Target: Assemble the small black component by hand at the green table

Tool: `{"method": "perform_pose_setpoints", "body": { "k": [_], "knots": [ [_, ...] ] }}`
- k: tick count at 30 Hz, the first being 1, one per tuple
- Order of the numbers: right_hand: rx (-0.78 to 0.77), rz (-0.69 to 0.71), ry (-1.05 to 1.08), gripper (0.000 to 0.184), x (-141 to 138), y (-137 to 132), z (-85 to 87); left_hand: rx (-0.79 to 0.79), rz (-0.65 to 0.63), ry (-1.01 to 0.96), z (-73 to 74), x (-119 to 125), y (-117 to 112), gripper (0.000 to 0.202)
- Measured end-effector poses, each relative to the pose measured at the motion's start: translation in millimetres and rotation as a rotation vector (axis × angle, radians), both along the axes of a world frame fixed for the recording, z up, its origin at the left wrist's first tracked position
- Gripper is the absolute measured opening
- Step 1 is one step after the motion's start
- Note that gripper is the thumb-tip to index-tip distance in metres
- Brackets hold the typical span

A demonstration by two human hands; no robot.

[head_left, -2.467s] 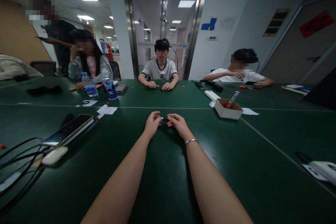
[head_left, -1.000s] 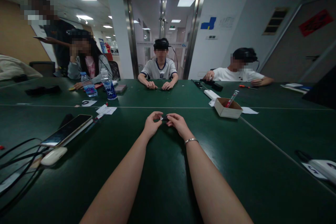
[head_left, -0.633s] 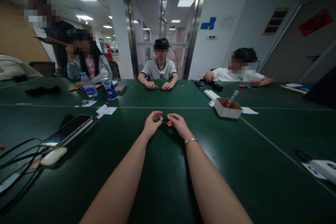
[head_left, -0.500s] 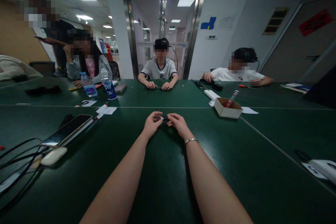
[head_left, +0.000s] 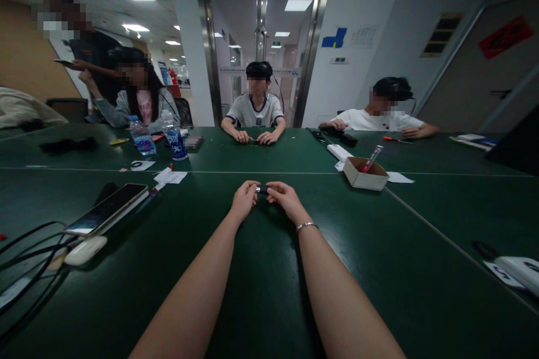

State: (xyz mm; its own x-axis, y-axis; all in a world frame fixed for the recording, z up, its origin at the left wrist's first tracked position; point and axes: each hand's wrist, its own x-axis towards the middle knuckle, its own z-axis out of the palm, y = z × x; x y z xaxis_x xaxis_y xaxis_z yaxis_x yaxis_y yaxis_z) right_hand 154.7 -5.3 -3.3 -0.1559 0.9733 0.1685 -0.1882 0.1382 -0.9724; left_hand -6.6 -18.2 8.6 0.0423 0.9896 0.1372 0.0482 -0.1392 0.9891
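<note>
Both hands meet over the green table (head_left: 269, 286) around a small black object with a silvery end (head_left: 263, 189), too small to name more exactly. My left hand (head_left: 245, 200) pinches it at the silvery end, with part of it hidden behind the fingers. From the other side, my right hand (head_left: 287, 200) grips the black end between thumb and fingers. A silver bracelet (head_left: 306, 225) circles my right wrist.
On the left lie a phone (head_left: 108, 208), a white rounded case (head_left: 86, 251) and black cables (head_left: 33, 241). Two bottles stand beyond, one of them blue-labelled (head_left: 176, 143). A small open box (head_left: 365, 175) holds a red-and-clear tube. Several people sit or stand across the table.
My left fingers have shifted slightly and curled more around the silvery end. My right hand stays nearly in place. At the left, a seated person's arm has moved outward.
</note>
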Motion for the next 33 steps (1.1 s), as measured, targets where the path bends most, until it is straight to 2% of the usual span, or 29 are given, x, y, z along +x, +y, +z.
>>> {"method": "perform_pose_setpoints", "body": {
  "k": [6, 21, 33],
  "knots": [
    [0.022, -0.009, -0.003, 0.039, -0.7, -2.7, 2.3, 0.067, 0.086, 0.068, -8.2, -1.1, 5.1, 0.026],
    [0.021, -0.010, 0.000, 0.035, -0.1, -3.2, 1.6, 0.028, 0.062, 0.099, -1.7, 1.4, -0.6, 0.031],
    [0.021, -0.008, -0.004, 0.033, -0.5, -3.0, 2.4, 0.036, 0.003, 0.143, -6.7, -0.5, 1.1, 0.032]
  ]
}}
